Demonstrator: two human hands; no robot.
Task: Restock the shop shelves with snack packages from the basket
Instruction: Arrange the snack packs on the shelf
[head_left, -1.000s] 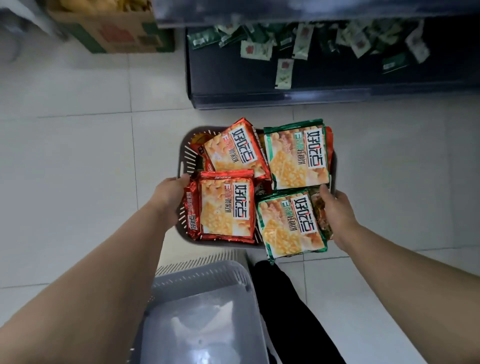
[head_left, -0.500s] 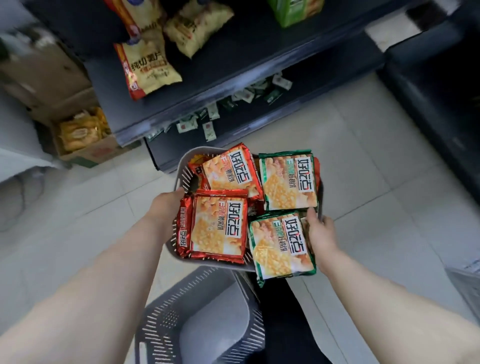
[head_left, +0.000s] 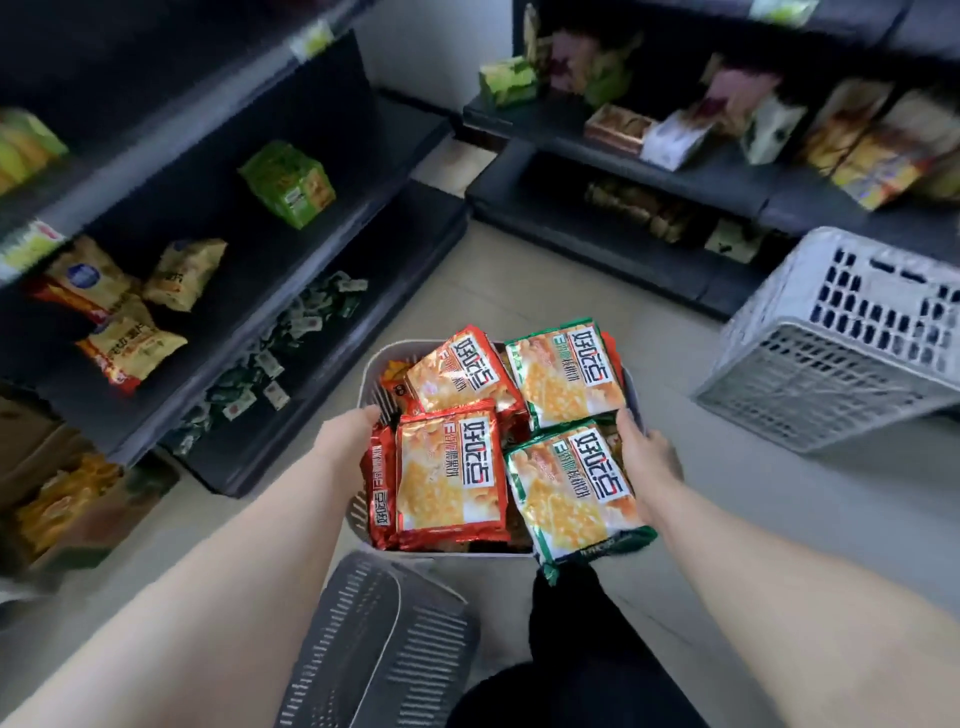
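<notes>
The fingers (head_left: 370, 414) of the left hand (head_left: 345, 441) were curled over the rim of the basket (head_left: 370, 370) at 9 o'clock. The fingers (head_left: 626, 423) of the right hand (head_left: 649, 462) were curled over the rim at 3 o'clock. So the basket was held by both hands, low in the middle of the view, above the floor (head_left: 545, 291).

It was filled to the top with snack packs. A red pack (head_left: 449, 473) and a green pack (head_left: 571, 488) were laid at the near side, and two more like them at the far side. No pack was held apart from the basket.

The left shelves (head_left: 291, 270) at 10 o'clock and the far shelves (head_left: 701, 176) at 1 o'clock were seen with big bare gaps between a few bags. The job was judged to be barely started. No pack of this kind could be made out on a shelf, and all of them were left to be put out.
</notes>
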